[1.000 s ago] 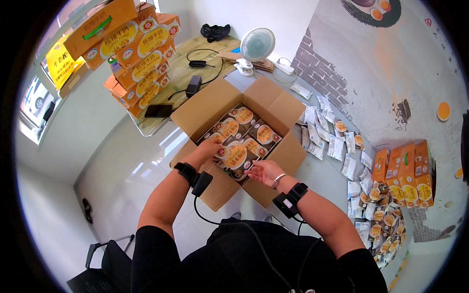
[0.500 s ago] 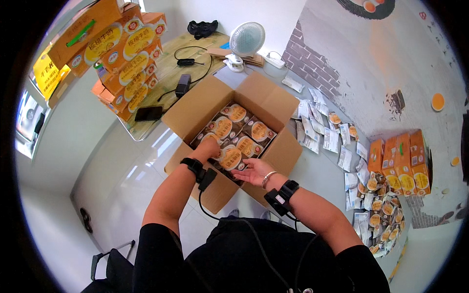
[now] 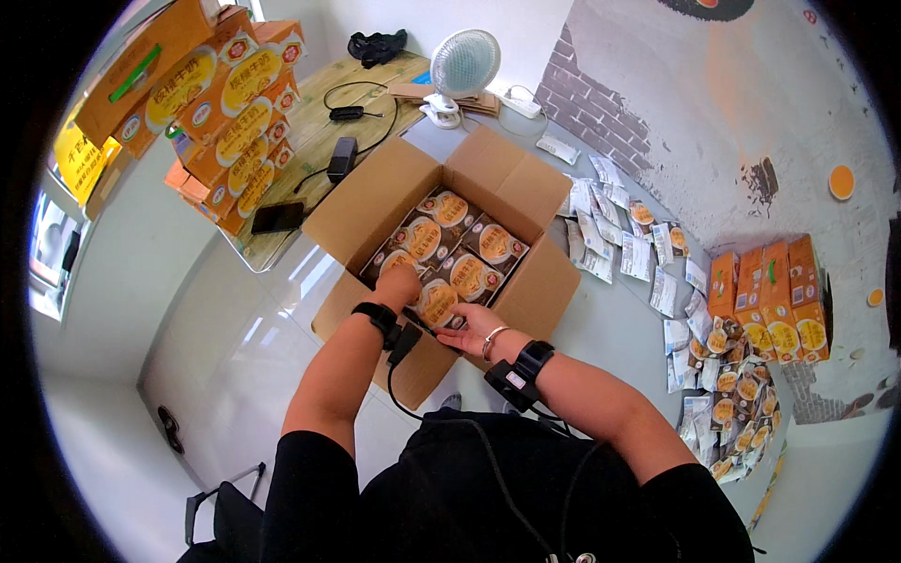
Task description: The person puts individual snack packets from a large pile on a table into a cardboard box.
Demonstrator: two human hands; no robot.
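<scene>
An open cardboard carton (image 3: pixel 526 188) sits in front of me, its flaps folded outward. Brown packs (image 3: pixel 469 278) with round yellow-orange pictures lie side by side inside, face up. My left hand (image 3: pixel 399 285) is closed at the packs' left side, fingertips pointing down and hidden; what they grip does not show. At the near corner of the carton, my right hand (image 3: pixel 472 330) touches the edge of the nearest pack. Its thumb lies by the top of that pack, apart from the fingers, which stretch out lower down.
Orange boxes stand stacked (image 3: pixel 239 122) at the left, beside a phone (image 3: pixel 278 218) and a black adapter (image 3: pixel 343 159). A white fan (image 3: pixel 465 66) stands behind the carton. Loose sachets (image 3: pixel 601 225) cover the table at right, near a heap of brown pouches (image 3: pixel 741 413) and more orange boxes (image 3: pixel 774 300).
My right hand has moved slightly left, its thumb coming closer to the nearest pack. The left hand stays at the packs' left side. The whole view has shifted a little.
</scene>
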